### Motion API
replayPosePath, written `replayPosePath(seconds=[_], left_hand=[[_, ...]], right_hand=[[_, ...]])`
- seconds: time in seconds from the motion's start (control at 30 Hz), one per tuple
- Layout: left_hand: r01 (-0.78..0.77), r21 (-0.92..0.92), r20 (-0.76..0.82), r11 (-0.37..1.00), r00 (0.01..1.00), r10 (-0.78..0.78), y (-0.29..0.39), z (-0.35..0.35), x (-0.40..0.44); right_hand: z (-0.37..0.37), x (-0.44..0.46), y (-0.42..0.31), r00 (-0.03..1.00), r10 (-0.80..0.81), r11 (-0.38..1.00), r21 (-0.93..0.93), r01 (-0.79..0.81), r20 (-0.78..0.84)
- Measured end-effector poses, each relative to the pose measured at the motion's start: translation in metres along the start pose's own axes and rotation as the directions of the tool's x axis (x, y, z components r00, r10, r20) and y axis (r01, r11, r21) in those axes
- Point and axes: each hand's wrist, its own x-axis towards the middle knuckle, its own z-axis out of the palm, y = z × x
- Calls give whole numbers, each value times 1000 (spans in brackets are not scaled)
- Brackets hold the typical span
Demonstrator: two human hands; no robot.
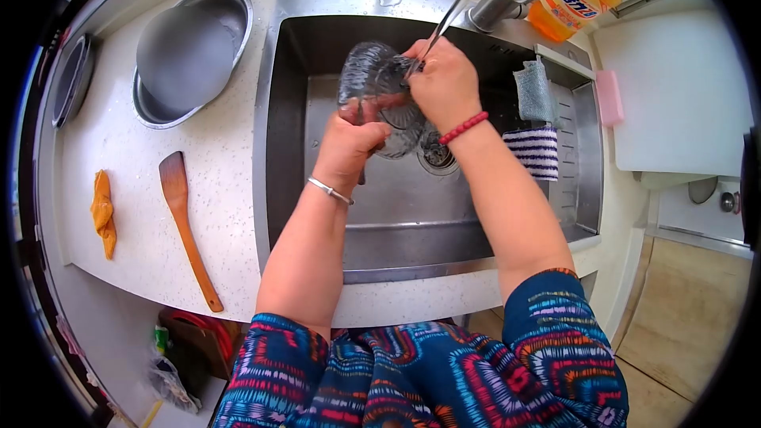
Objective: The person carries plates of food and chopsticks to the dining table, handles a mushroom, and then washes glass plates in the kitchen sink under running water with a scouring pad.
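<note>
Over the steel sink, my left hand holds a clear ribbed glass vessel from its lower left side, thumb toward me. My right hand is closed at the vessel's right side, by its rim or handle; what its fingers grip there is hidden. A stream of water runs down from the upper right onto my right hand. Below the vessel lies the sink drain, partly covered by it.
Metal basins, a wooden spatula and an orange cloth lie on the left counter. The faucet and an orange bottle stand behind the sink. Grey and striped cloths hang at its right.
</note>
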Motion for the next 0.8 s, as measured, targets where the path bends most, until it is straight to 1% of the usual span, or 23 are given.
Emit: replayPosePath(seconds=[0.07,0.1,0.13,0.2,0.23,0.27,0.33,0.37,0.4,0.43,0.47,0.5,0.53,0.57,0.6,0.67,0.7,0.73,0.8], left_hand=[[-40,-23,-41,999,998,39,-1,-4,1],[-46,-57,-76,997,996,41,-7,-4,3],[-45,-58,-76,997,996,41,-9,-2,5],[-39,-33,-131,999,991,35,-8,3,5],[-38,19,-27,999,999,38,-5,2,3],[-37,18,-27,999,999,38,-4,2,2],[-24,36,-31,999,999,25,-2,1,1],[-55,13,-75,998,996,55,-7,-1,2],[-54,14,-77,998,996,55,-10,-3,3],[-54,-6,-81,999,995,53,-13,-5,5],[-54,-26,-86,998,995,52,-14,-5,6],[-54,-25,-87,998,995,51,-12,-4,4],[-30,24,-76,999,997,31,-9,-1,1],[-6,74,-65,997,998,11,-7,1,-1],[-5,75,-66,997,998,10,-6,1,-1],[-33,75,-128,997,991,43,-4,0,0],[-1,53,-105,999,994,6,-11,-8,5],[0,53,-107,999,994,6,-16,-7,6],[-21,170,-118,985,992,42,-17,3,6]], right_hand=[[4,-8,-13,1000,18,992,124,-19,12],[-1,-12,-24,999,-38,977,209,37,0],[-3,-10,-25,999,-38,977,209,37,1],[-3,-2,-22,996,-62,963,259,76,-65],[4,2,-12,985,174,947,275,-166,-6],[6,7,-8,965,263,929,271,-254,1],[12,-4,-13,956,293,915,299,-272,-28],[10,-9,-21,984,161,934,335,-126,-77],[7,-12,-28,991,27,931,364,23,-131],[4,-12,-30,988,-54,909,402,109,-147],[7,-11,-24,988,-53,909,403,108,-146],[13,-8,-11,988,96,933,358,-46,-125],[20,-8,1,963,245,930,309,-201,-110],[21,-6,-1,901,432,803,437,-406,42],[21,-10,-5,901,432,802,438,-406,44],[12,-23,-26,977,211,890,420,-180,-29],[7,-26,-36,995,54,911,412,-12,-89],[7,-25,-33,995,54,910,414,-13,-88],[11,-17,-14,973,228,906,372,-202,-25]])
